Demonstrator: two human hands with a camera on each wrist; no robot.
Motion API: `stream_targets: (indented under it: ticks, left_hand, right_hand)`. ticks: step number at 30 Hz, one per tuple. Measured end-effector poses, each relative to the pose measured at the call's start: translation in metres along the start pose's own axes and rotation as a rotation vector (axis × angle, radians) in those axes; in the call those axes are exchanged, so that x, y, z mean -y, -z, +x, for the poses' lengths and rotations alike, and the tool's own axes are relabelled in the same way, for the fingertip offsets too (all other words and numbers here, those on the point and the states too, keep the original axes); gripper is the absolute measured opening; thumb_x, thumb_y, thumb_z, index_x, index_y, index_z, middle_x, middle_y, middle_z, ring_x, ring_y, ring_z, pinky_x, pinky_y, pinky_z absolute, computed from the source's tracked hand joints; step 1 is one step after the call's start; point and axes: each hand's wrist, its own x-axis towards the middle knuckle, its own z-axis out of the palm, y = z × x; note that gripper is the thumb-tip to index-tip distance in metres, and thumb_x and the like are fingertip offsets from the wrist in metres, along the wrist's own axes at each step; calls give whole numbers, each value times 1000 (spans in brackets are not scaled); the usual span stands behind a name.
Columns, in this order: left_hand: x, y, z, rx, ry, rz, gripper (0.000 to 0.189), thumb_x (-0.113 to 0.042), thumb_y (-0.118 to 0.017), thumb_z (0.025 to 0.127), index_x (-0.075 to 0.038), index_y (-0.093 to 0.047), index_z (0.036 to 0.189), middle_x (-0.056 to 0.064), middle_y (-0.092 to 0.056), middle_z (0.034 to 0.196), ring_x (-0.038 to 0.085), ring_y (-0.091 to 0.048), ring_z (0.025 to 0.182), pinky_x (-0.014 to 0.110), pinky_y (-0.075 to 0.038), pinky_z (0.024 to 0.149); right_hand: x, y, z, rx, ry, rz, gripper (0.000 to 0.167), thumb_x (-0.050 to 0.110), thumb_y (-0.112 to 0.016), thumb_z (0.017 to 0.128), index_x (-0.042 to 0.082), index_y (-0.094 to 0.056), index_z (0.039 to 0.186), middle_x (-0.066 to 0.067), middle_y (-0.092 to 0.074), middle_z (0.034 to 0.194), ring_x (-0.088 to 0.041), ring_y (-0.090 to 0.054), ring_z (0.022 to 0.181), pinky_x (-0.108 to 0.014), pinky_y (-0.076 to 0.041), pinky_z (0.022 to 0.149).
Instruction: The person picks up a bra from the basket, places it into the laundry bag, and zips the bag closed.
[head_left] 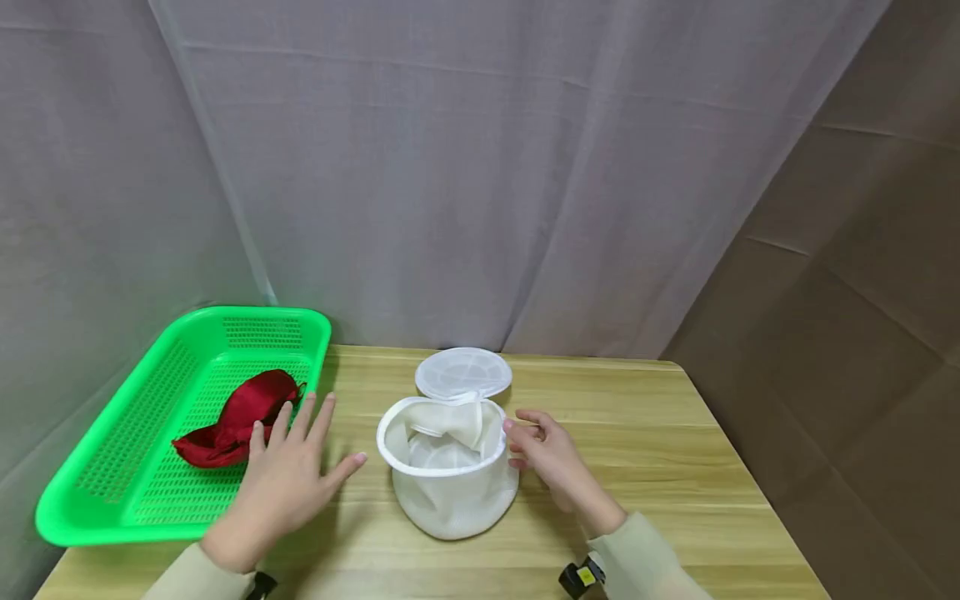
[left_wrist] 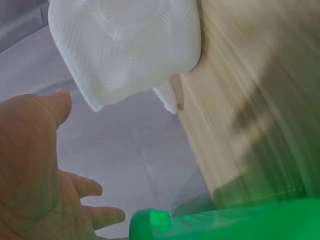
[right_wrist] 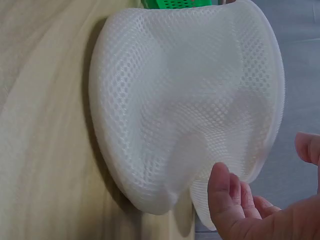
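A white mesh laundry bag [head_left: 453, 496] stands upright on the table, its round zip lid [head_left: 463, 373] folded back behind it. Some off-white fabric [head_left: 450, 421] shows inside the mouth. Beside the bag's right rim is my right hand [head_left: 551, 458], fingers loosely bent and thumb apart from them, with nothing between them in the right wrist view. My left hand [head_left: 288, 479] spreads its fingers over the right side of a green plastic basket [head_left: 97, 433]. In that basket lies a shiny red garment [head_left: 255, 408] with rounded, cup-like parts; the left fingertips overlap its edge in the head view.
The wooden table [head_left: 637, 467] extends to the right of the bag, ending in a rounded back corner. Grey cloth [head_left: 420, 183] hangs behind it, and a brown cloth [head_left: 847, 333] hangs along the right side. The basket's raised wall stands left of the bag.
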Motion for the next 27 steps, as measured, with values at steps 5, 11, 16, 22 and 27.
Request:
stream_targets:
  ticks: [5, 11, 16, 22, 27]
  left_hand:
    - [11, 12, 5, 37, 23, -58, 94, -71, -45, 88, -8, -20, 154, 24, -24, 153, 54, -19, 134, 75, -11, 100]
    - [28, 26, 12, 86, 76, -103, 99, -74, -40, 87, -5, -16, 154, 28, -19, 153, 56, -17, 134, 77, -11, 97]
    - [44, 31, 18, 122, 113, -126, 101, -75, -40, 87, -3, -13, 154, 29, -18, 153, 58, -15, 133, 78, -11, 94]
    - [62, 31, 22, 176, 158, -164, 103, -74, -39, 88, 0, -9, 153, 32, -16, 152, 62, -15, 129, 80, -9, 92]
    - [71, 29, 21, 238, 189, -172, 104, -75, -38, 88, 3, -11, 152, 36, -16, 150, 64, -14, 128, 81, -10, 90]
  right_hand:
    - [-6, -3, 0, 44, -37, 48, 55, 28, -69, 90, -3, -48, 130, -15, -60, 101, -23, -60, 86, -41, -55, 79]
    - [-9, -3, -1, 69, -56, 85, 50, 21, -69, 89, -5, -49, 127, -12, -61, 95, -21, -60, 81, -38, -55, 76]
    - [-10, -5, 0, 59, -59, 106, 44, 16, -67, 91, -6, -49, 125, -10, -61, 90, -18, -59, 77, -36, -56, 75]
    - [-12, -6, 1, 74, -57, 113, 36, 9, -63, 91, -9, -51, 120, -13, -65, 93, -17, -62, 78, -37, -55, 76]
    - [-15, -7, 1, 99, -55, 94, 32, 7, -59, 93, -13, -52, 118, -16, -66, 96, -18, -63, 81, -35, -55, 76]
